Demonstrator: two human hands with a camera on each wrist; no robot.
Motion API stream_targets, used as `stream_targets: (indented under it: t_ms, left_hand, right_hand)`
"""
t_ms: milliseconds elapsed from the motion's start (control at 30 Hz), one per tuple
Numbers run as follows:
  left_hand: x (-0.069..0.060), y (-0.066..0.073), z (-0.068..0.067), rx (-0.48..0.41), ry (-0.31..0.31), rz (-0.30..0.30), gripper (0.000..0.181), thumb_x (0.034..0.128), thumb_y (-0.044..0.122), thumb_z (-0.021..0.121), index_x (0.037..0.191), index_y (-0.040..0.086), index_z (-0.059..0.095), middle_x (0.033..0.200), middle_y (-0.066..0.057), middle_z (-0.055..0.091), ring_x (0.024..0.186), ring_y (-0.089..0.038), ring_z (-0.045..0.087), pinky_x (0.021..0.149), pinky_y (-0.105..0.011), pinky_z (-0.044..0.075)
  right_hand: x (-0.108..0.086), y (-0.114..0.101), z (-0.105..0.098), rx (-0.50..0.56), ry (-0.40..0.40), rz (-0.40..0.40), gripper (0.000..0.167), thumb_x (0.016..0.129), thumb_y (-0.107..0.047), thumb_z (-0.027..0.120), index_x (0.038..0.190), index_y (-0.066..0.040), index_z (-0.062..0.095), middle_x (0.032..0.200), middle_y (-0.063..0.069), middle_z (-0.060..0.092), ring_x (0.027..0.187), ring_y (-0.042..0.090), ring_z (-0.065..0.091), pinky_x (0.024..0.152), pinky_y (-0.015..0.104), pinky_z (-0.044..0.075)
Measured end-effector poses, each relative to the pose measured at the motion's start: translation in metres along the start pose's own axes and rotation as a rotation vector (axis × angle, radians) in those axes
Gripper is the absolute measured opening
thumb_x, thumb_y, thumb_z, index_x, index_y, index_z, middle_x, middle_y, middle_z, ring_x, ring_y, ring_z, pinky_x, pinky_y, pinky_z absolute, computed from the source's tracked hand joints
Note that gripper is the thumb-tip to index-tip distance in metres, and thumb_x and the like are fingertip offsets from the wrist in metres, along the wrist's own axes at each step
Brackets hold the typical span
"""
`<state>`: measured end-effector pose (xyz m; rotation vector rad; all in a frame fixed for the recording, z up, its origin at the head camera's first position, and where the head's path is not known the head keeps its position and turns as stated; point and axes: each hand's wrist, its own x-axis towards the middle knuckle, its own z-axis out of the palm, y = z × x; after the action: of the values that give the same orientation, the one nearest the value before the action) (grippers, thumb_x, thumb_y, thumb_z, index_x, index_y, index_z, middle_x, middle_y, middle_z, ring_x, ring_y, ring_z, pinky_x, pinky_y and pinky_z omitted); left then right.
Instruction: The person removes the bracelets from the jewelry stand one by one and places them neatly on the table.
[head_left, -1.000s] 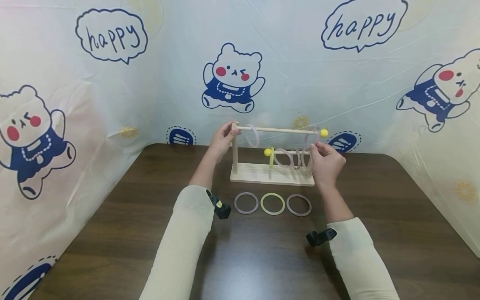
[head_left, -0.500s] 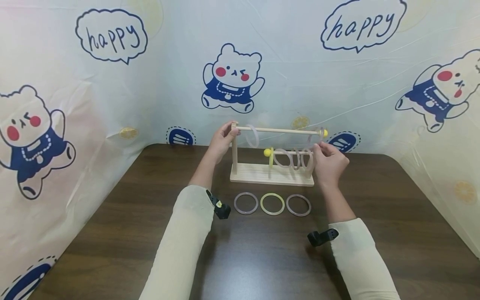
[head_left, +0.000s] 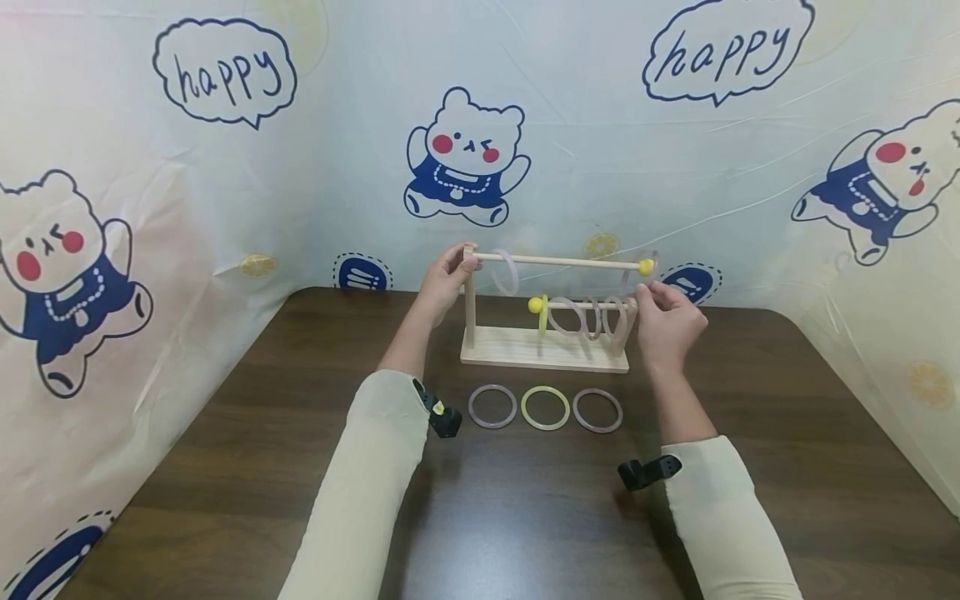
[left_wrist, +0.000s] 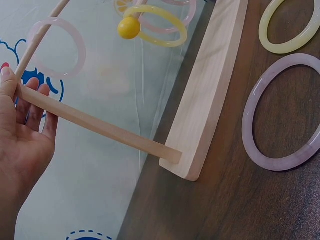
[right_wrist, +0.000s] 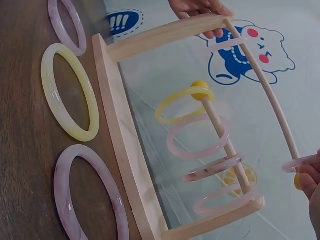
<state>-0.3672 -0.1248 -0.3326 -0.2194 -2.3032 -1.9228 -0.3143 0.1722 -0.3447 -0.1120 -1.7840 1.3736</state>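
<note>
A wooden bangle stand point(head_left: 525, 347) has an upper rod and a shorter lower rod, each tipped with a yellow ball. My left hand point(head_left: 444, 283) grips the top of its left post, thumb in front. Between thumb and fingers, my right hand point(head_left: 670, 327) pinches a translucent purplish bangle point(right_wrist: 294, 164) at the upper rod's ball point(head_left: 646, 267); whether the bangle still circles the rod I cannot tell. A pale bangle point(left_wrist: 80, 47) hangs near the rod's left end. On the lower rod hang a yellow bangle point(head_left: 543, 317) and several pinkish ones.
In front of the stand, a purple bangle point(head_left: 492, 427), a yellow bangle point(head_left: 545, 428) and a mauve bangle point(head_left: 597, 431) lie flat in a row on the dark wooden table point(head_left: 525, 517). A printed cloth point(head_left: 360, 167) hangs behind.
My right hand has slid rightward with the pinched bangle, which has passed from the left of the upper ball to its right side in the head view. The left hand keeps its place.
</note>
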Motion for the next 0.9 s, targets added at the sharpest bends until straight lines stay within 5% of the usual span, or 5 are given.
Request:
stream_targets:
  t_ms: [233, 533, 900]
  left_hand:
    - [-0.001, 0.001, 0.000, -0.001, 0.002, -0.014, 0.047, 0.0906, 0.038, 0.052, 0.133, 0.018, 0.048, 0.127, -0.005, 0.054, 0.116, -0.019, 0.050, 0.102, -0.043, 0.032]
    - [0.001, 0.000, 0.000, -0.004, -0.003, -0.007, 0.050, 0.0913, 0.037, 0.052, 0.135, 0.013, 0.046, 0.125, -0.007, 0.055, 0.116, -0.020, 0.051, 0.101, -0.044, 0.033]
    - [0.001, 0.000, 0.000, -0.006, 0.002, 0.000, 0.049, 0.0917, 0.036, 0.052, 0.134, 0.012, 0.046, 0.125, -0.007, 0.055, 0.115, -0.020, 0.052, 0.102, -0.043, 0.033]
  right_hand:
    - [0.001, 0.003, -0.002, 0.098, 0.000, 0.111, 0.025, 0.080, -0.013, 0.073, 0.094, 0.007, 0.070, 0.090, 0.020, 0.068, 0.070, -0.001, 0.062, 0.066, 0.016, 0.051]
    - [0.004, 0.003, -0.004, 0.406, 0.006, 0.312, 0.026, 0.077, 0.000, 0.072, 0.099, 0.013, 0.065, 0.079, 0.009, 0.070, 0.066, 0.008, 0.066, 0.064, 0.021, 0.053]
    - [0.013, 0.009, -0.011, 0.748, 0.026, 0.667, 0.004, 0.078, 0.004, 0.070, 0.081, 0.004, 0.068, 0.076, 0.016, 0.068, 0.062, 0.019, 0.067, 0.061, 0.028, 0.054]
